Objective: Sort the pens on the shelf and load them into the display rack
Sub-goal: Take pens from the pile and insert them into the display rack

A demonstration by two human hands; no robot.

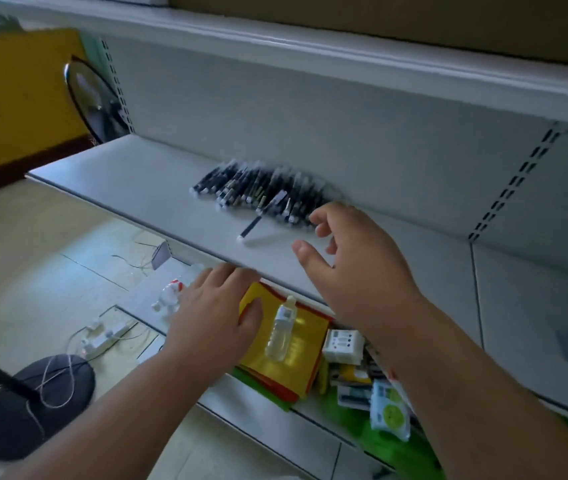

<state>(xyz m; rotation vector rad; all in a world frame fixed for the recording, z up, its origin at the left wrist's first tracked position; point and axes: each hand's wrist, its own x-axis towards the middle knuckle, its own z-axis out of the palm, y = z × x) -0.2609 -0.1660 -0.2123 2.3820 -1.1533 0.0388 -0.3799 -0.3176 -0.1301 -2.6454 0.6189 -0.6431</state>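
Right hand (pixel 351 258) hangs over the front part of the shelf (pixel 130 168) with fingers loosely curled and spread, thumb apart from them, holding nothing. Its fingertips point up and to the left, toward the pile of pens (pixel 261 190), and the nearest ends of the pile lie just beyond the index finger, close but not touching as far as can be told through the blur.

Between the right hand and the shelf's front edge lies one loose pen (pixel 250 227), apart from the heap, to the left of the thumb. Its long axis runs on a diagonal, the pale end toward the shelf edge and the dark end toward the pile. The heaped pens mostly lie on a similar slant, fanned side by side against the back panel.

Left hand (pixel 220 306) is lower and further from the pens, fingers straight and flat, its fingertips at the front lip of the shelf above the yellow paper stack (pixel 296 362) and the small clear bottle (pixel 281 332) on the shelf below; it grips nothing.

By this layout the right hand is the nearer one, and a short reach forward and left would meet either the stray pen or the pile. No display rack can be made out.
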